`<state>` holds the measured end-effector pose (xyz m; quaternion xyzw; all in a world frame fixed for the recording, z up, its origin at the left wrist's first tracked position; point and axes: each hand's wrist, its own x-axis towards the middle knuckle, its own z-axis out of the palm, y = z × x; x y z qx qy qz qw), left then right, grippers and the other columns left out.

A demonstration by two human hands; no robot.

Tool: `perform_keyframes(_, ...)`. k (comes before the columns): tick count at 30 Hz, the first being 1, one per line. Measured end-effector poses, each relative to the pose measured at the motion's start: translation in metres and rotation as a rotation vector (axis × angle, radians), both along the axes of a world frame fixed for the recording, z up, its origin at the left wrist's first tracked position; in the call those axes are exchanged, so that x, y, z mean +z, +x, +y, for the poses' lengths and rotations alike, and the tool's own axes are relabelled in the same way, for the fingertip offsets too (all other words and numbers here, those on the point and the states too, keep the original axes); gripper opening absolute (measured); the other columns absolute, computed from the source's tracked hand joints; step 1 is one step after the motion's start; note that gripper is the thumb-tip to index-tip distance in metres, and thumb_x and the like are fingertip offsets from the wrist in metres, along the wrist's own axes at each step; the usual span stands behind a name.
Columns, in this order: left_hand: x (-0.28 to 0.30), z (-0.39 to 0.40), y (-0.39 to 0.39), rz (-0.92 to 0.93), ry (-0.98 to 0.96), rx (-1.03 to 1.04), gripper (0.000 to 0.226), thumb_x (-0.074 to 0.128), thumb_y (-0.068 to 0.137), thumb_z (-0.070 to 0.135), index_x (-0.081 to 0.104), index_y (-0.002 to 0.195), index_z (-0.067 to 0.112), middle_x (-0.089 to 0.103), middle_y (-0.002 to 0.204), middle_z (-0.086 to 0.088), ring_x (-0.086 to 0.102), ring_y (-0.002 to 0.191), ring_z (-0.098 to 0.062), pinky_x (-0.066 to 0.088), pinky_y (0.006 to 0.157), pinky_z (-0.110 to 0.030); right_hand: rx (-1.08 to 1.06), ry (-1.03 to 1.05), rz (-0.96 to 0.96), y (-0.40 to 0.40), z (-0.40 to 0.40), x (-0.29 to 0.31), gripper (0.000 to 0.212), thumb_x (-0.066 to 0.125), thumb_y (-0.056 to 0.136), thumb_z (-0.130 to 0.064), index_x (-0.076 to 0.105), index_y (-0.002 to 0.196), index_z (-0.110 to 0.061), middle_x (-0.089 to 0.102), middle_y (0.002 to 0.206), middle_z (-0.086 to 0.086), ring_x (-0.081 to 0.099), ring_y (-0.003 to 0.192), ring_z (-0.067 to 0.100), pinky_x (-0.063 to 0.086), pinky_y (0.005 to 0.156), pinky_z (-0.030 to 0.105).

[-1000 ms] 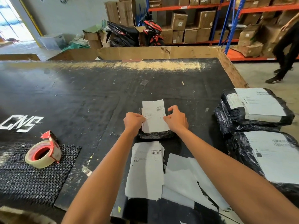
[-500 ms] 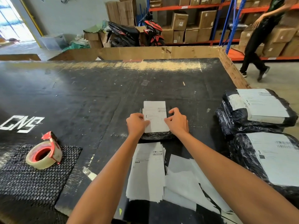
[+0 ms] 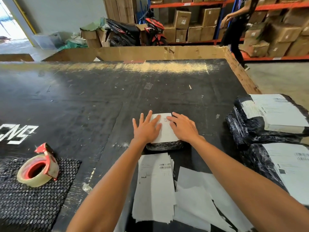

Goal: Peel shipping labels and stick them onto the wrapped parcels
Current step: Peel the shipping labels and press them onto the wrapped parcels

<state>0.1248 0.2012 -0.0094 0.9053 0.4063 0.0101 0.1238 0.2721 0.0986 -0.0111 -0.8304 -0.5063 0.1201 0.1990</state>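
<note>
Both hands' fingers (image 3: 154, 120) now spread flat across label (image 3: 165, 131), parcel (image 3: 163, 145) edges clear.

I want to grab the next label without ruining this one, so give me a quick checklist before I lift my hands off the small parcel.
1. Label lying on the small parcel: ok.
2. Left hand and right hand pressing it flat with straight fingers: ok.
3. Label edges fully stuck down: cannot tell, hands cover them.
4. Barcode readable and unwrinkled: cannot tell, partly covered.
5. Label stack within reach, just behind the wrists: ok.
6. Space left on the finished parcels at right: cannot tell.
</note>
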Motion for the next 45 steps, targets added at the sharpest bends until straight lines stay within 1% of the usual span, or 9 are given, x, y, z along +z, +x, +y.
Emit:
perform_keyframes(11,-0.012,0.024,0.004,-0.284,-0.303,0.136,0.051,0.020,0.107,0.043,0.019,0.157,0.038,0.014,0.167,0.002,0.016,0.153,-0.025,0.016,0.119,-0.059,-0.094,-0.172,0.236,0.001,0.025,0.002,0.056,0.018,0.108,-0.047,0.008,0.162,-0.037,-0.003,0.172,-0.004,0.022,0.152,0.037,0.025,0.118,0.057)
perform_keyframes(16,-0.004,0.010,-0.004,-0.420,-0.525,0.249,0.056,0.021,0.108,0.036,-0.001,0.160,0.033,0.043,0.154,-0.009,0.041,0.138,-0.035,0.033,0.112,-0.045,-0.138,-0.177,0.321,-0.005,0.005,-0.008,0.079,0.021,0.101,-0.066,-0.015,0.161,-0.029,0.007,0.171,0.014,0.013,0.156,0.034,0.022,0.121,0.059)
perform_keyframes(20,-0.010,-0.010,-0.002,-0.582,-0.547,0.342,0.058,0.024,0.108,0.037,-0.002,0.159,0.036,0.057,0.129,-0.008,0.059,0.108,-0.025,0.049,0.093,-0.040,-0.196,-0.105,0.289,-0.016,-0.010,-0.006,0.093,0.033,0.100,-0.066,-0.002,0.162,-0.006,0.026,0.164,0.019,0.025,0.151,0.036,0.030,0.118,0.052)
perform_keyframes(22,-0.013,-0.018,0.001,-0.668,-0.553,0.392,0.055,0.025,0.108,0.035,0.005,0.160,0.035,0.057,0.116,-0.001,0.058,0.088,-0.012,0.048,0.072,-0.029,-0.288,-0.104,0.348,-0.015,-0.012,-0.007,0.090,0.044,0.097,-0.066,0.027,0.154,0.001,0.044,0.153,0.021,0.040,0.141,0.038,0.039,0.110,0.048)
perform_keyframes(26,-0.016,-0.026,0.004,-0.741,-0.531,0.417,0.051,0.026,0.108,0.033,0.023,0.158,0.031,0.049,0.147,0.000,0.055,0.110,-0.014,0.045,0.089,-0.029,-0.458,0.095,0.936,0.001,-0.018,0.003,0.061,0.077,0.085,-0.048,0.061,0.118,0.001,0.069,0.116,0.012,0.066,0.096,0.025,0.052,0.071,0.033)
perform_keyframes(30,-0.018,-0.042,0.019,-0.796,-0.452,0.466,0.048,0.028,0.108,0.032,0.033,0.155,0.028,0.048,0.148,-0.004,0.052,0.109,-0.016,0.045,0.092,-0.030,-0.476,0.196,0.921,-0.002,-0.033,0.008,0.104,0.072,0.068,-0.074,0.044,0.148,-0.015,0.061,0.140,0.006,0.061,0.121,0.026,0.053,0.101,0.045)
perform_keyframes(36,-0.007,-0.056,0.029,-0.579,-0.347,0.416,0.042,0.022,0.106,0.035,0.052,0.131,0.021,0.061,0.121,-0.014,0.055,0.100,-0.030,0.046,0.088,-0.039,-0.498,0.243,0.601,-0.005,-0.059,0.030,0.082,0.062,0.089,-0.063,0.041,0.148,-0.011,0.053,0.145,0.012,0.052,0.129,0.032,0.046,0.104,0.041)
perform_keyframes(41,0.005,-0.081,0.038,-0.335,-0.438,0.403,0.044,0.024,0.107,0.021,0.049,0.132,-0.004,0.053,0.137,-0.024,0.049,0.127,-0.043,0.040,0.107,-0.047,-0.474,0.287,0.453,0.012,-0.084,0.076,0.085,0.061,0.091,-0.062,0.032,0.155,-0.014,0.047,0.151,0.015,0.046,0.137,0.037,0.042,0.107,0.048)
perform_keyframes(45,-0.012,-0.106,0.049,-0.078,-0.478,0.170,0.047,0.029,0.101,0.022,0.053,0.138,0.009,0.040,0.152,-0.022,0.033,0.140,-0.044,0.030,0.116,-0.053,-0.484,0.386,0.444,0.030,-0.115,0.114,0.087,0.059,0.092,-0.063,0.029,0.157,-0.013,0.044,0.155,0.013,0.042,0.141,0.036,0.039,0.109,0.048)
